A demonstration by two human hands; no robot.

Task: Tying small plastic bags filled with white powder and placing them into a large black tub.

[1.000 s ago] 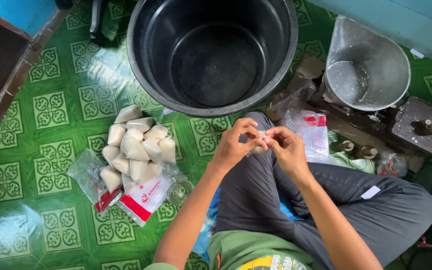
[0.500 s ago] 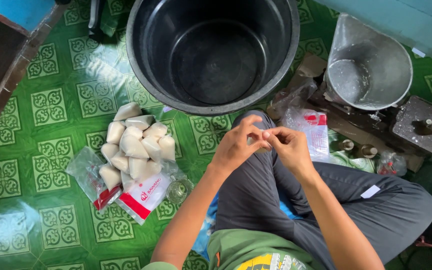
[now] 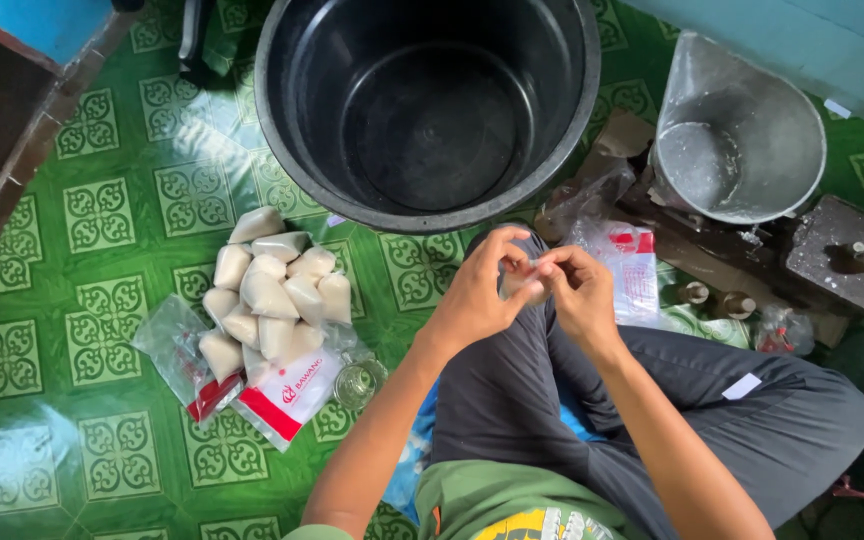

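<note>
A small clear plastic bag sits pinched between the left hand and right hand above the lap, mostly hidden by fingers. The black tub is cut off at the top. Left lie white filled pouches and a red-and-white packet.

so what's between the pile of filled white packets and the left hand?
Head view: mostly bare green patterned floor between the packets and the left hand; a small clear glass sits lower, off that line.
</note>
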